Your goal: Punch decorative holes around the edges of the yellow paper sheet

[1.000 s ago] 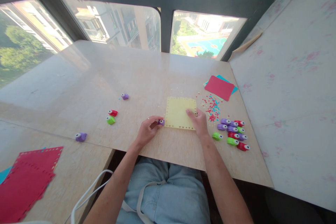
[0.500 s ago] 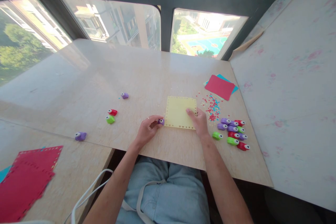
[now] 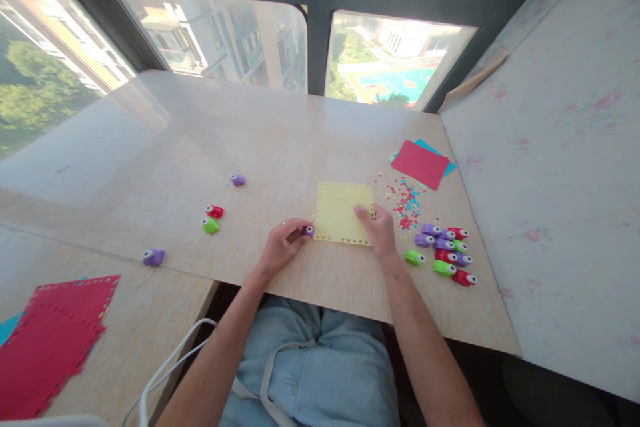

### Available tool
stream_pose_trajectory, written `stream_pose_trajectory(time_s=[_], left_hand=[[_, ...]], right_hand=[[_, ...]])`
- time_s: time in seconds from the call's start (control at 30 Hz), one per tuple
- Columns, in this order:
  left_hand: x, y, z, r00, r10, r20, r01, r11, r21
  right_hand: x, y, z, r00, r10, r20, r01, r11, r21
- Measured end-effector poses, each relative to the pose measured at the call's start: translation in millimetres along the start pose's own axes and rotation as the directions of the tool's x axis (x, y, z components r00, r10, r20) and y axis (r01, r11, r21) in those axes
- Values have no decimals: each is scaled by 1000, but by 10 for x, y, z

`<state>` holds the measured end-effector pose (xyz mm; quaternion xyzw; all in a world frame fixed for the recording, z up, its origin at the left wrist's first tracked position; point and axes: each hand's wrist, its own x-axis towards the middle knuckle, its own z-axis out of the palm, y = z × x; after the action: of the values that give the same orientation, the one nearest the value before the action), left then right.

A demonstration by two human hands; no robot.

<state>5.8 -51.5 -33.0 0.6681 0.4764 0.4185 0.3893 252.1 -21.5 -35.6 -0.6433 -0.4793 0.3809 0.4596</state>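
A pale yellow sheet of paper lies in front of me, with small punched holes along its edges. My right hand pinches its right side, thumb on top and the other fingers underneath. At the sheet's lower left edge, my left hand is closed around a small purple craft punch with an eye-like round spot. The punch meets the paper's edge; whether its jaws are pressed together I cannot tell. Right of the sheet, red, blue and pale punched-out bits are scattered.
Several purple, red and green punches cluster at the right, near a green one. Behind them lie red and blue sheets. Further punches stand to the left. Red sheets with punched edges and a white cable are at lower left.
Both hands, the paper and the purple punch keep nearly the same places. The whole view has shifted very slightly.
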Motion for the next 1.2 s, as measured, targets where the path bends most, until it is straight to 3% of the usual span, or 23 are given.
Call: stream_pose_trajectory(time_s=[0.6, 0.93, 1.2], left_hand=[[6, -10, 8, 1000, 20, 3, -20, 1000, -9], [9, 1, 9, 1000, 30, -8, -29, 999, 45], [14, 37, 0, 999, 54, -1, -54, 997, 57]], right_hand=[[135, -38, 41, 999, 47, 23, -46, 999, -16], [118, -76, 2, 986, 135, 94, -148, 978, 148], [126, -64, 7, 990, 110, 92, -114, 993, 38]])
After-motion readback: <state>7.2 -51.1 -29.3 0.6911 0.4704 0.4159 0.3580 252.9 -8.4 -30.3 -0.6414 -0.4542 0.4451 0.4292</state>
